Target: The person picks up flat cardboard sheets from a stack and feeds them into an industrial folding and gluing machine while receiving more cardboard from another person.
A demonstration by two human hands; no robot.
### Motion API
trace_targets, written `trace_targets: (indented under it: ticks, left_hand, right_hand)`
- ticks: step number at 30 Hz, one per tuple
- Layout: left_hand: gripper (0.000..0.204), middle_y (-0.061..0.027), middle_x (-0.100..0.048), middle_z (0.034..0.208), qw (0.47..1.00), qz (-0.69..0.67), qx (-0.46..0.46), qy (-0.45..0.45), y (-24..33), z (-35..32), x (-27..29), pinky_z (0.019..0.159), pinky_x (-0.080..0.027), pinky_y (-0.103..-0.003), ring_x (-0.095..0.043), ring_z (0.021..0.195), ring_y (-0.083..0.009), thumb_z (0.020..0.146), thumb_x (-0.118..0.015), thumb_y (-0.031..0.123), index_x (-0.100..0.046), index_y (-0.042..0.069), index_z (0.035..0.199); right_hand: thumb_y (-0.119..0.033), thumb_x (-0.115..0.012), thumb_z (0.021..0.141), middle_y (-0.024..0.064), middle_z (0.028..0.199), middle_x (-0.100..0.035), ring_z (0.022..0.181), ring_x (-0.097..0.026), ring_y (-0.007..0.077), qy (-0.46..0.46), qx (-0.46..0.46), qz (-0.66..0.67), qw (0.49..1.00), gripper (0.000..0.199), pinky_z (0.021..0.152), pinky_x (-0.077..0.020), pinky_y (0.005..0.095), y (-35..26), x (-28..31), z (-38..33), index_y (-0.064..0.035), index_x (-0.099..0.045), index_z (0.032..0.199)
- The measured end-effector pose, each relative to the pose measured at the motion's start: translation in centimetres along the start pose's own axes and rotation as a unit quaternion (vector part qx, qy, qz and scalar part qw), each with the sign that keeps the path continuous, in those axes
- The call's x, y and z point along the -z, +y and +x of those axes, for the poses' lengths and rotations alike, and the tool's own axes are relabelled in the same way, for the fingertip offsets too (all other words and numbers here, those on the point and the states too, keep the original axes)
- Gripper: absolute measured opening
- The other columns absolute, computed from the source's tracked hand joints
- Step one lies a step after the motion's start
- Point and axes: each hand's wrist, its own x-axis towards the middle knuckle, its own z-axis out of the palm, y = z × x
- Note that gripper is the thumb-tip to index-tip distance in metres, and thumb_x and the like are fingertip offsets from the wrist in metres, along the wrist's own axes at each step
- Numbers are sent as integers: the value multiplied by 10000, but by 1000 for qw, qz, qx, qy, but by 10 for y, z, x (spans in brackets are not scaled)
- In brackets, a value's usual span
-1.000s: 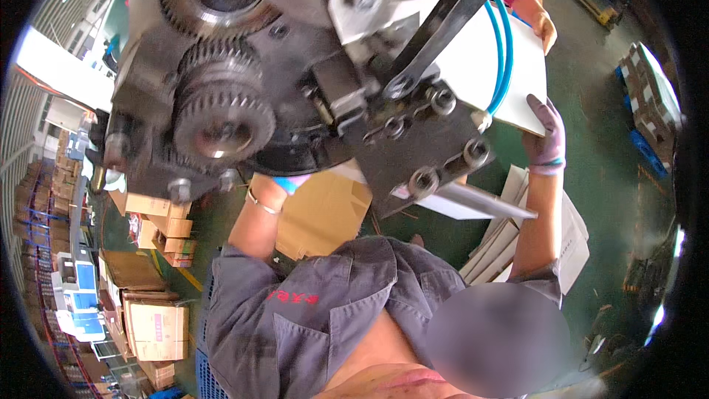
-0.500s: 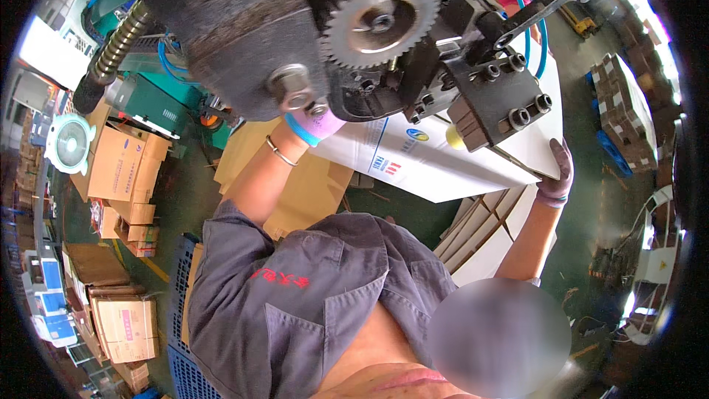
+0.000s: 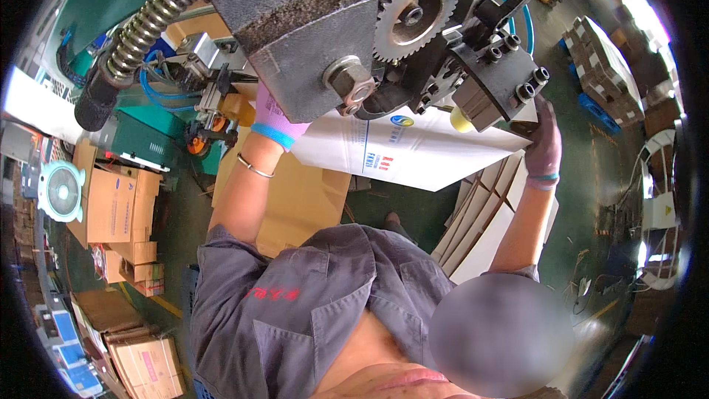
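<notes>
A large white cardboard sheet (image 3: 413, 151) with coloured print is held up under a dark metal machine head (image 3: 295, 22). My left hand (image 3: 275, 120), in a purple glove with a blue cuff and a bracelet on the wrist, is at the sheet's left end. Its fingers are hidden behind the machine's metal block. My right hand (image 3: 546, 144), also gloved, grips the sheet's right edge just below a black block with bolts (image 3: 502, 81). A steel gear (image 3: 412, 11) sits above the sheet's middle.
A coil spring (image 3: 144, 29) and blue hoses hang at the machine's left. A brown cardboard sheet (image 3: 295, 192) and a stack of flat white sheets (image 3: 480, 210) lie below. Brown boxes (image 3: 111, 207) and a fan (image 3: 63, 192) stand left, loaded pallets (image 3: 598, 52) right.
The view has swung, so the machine head and gear now sit further left and higher. Both hands stay on the sheet's ends, and the sheet has come further under the machine.
</notes>
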Motion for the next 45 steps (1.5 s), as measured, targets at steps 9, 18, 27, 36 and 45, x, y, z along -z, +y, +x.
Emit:
trace_targets:
  ticks: [9, 18, 27, 36, 45]
  left_hand:
    - [529, -127, -541, 1275, 991, 25, 36, -125, 0, 2, 3, 1056, -295, -494, -491, 1170, -342, 831, -525, 413, -509, 138, 1283]
    - [550, -141, -508, 1311, 984, 72, 30, -163, 25, 21, 23, 1048, -324, -460, -444, 1230, -336, 816, -551, 392, -496, 134, 1299]
    - [548, -168, -500, 1227, 973, 19, -76, 218, 65, -26, -34, 1037, -304, -526, -440, 1178, -388, 780, -659, 384, -534, 44, 1191]
    - [476, -125, -525, 1178, 800, -433, 414, 44, -4, -137, -121, 1001, -368, -363, -480, 1124, -230, 820, -687, 205, -504, -41, 1185]
    - [162, -120, -647, 887, 506, -757, 413, 21, 107, -88, -115, 740, -545, -351, -635, 780, -207, 885, -580, 99, -574, -49, 950]
  right_hand:
    - [-167, -595, 842, 84, 1044, -621, 976, -572, 165, 111, -1, 127, 986, 341, 902, -418, 289, 18, -33, -20, 65, -574, 1090]
    - [-213, -592, 863, 64, 1013, -628, 942, -572, 153, 63, 170, -145, 973, 360, 886, -418, 283, 30, -14, -21, 51, -571, 1105]
    - [-322, -620, 849, 91, 960, -639, 862, -572, 151, 263, 2, -27, 964, 449, 813, -438, 294, 42, 27, -23, 26, -587, 1131]
    - [-134, -495, 876, 170, 1086, -609, 955, -599, 268, 111, 58, 30, 992, 335, 835, -472, 335, 7, 59, -6, 3, -563, 1174]
    - [-186, -560, 843, 139, 1051, -636, 966, -609, 222, 195, -85, 227, 950, 359, 845, -485, 337, 38, 181, -90, 47, -585, 1115]
